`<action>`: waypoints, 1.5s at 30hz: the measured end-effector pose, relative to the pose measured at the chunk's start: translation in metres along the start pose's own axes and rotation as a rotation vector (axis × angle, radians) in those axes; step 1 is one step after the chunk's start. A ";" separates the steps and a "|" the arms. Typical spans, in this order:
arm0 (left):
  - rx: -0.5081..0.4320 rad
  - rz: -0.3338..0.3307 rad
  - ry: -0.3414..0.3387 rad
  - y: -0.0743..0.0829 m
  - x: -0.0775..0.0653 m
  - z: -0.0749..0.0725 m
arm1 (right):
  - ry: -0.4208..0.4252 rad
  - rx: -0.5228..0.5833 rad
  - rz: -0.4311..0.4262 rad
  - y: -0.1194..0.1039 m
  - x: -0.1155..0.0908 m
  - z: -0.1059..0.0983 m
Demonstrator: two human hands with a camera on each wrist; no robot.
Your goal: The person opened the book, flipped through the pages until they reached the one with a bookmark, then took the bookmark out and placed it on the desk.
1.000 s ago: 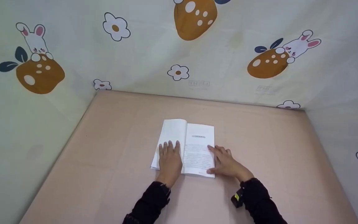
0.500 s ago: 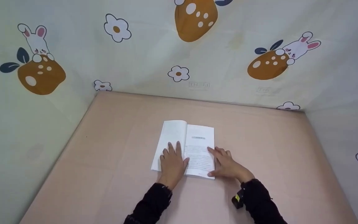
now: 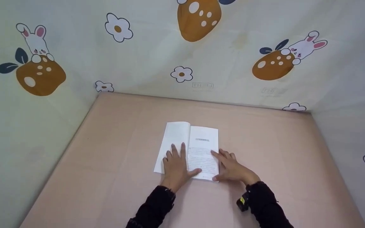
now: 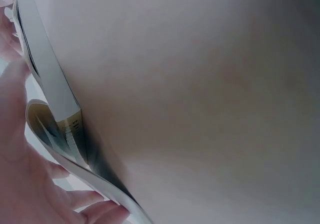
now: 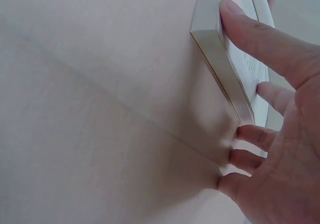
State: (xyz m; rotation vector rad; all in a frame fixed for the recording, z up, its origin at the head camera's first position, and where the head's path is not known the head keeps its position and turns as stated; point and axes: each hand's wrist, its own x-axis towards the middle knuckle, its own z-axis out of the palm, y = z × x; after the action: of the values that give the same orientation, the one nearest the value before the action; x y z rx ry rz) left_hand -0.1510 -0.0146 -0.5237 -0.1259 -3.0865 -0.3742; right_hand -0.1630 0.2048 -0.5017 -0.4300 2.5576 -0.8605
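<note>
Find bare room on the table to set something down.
Left of the book, out to the left edge of the table; behind it, up to the wall; and right of the right hand. A narrower gap lies in front, between the sleeves. It's crowded at the book, under the left hand and by the right.

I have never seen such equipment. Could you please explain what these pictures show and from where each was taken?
No robot here: just a person's bare left hand and right hand. The wide picture comes from a camera on the head; the close ones, from cameras on the wrists. An open book lies on the table. The left hand rests spread on the left page, its thumb over the right page. The right hand touches the right page's outer edge. Neither hand seems to lift it.
</note>
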 end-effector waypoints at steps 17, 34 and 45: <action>-0.094 0.032 -0.027 -0.003 -0.003 -0.002 | 0.039 -0.022 0.001 -0.002 0.002 0.005; -0.009 0.068 0.024 -0.002 -0.003 -0.003 | 0.143 -0.103 -0.015 -0.009 0.008 0.013; -0.032 0.114 -0.051 -0.001 -0.005 -0.002 | 0.139 -0.049 -0.006 -0.007 0.012 0.009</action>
State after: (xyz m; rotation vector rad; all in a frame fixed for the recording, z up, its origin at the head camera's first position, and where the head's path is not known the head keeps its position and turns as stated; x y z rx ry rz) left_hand -0.1464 -0.0166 -0.5221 -0.3151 -3.1058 -0.4217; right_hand -0.1685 0.1900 -0.5069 -0.4060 2.7104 -0.8597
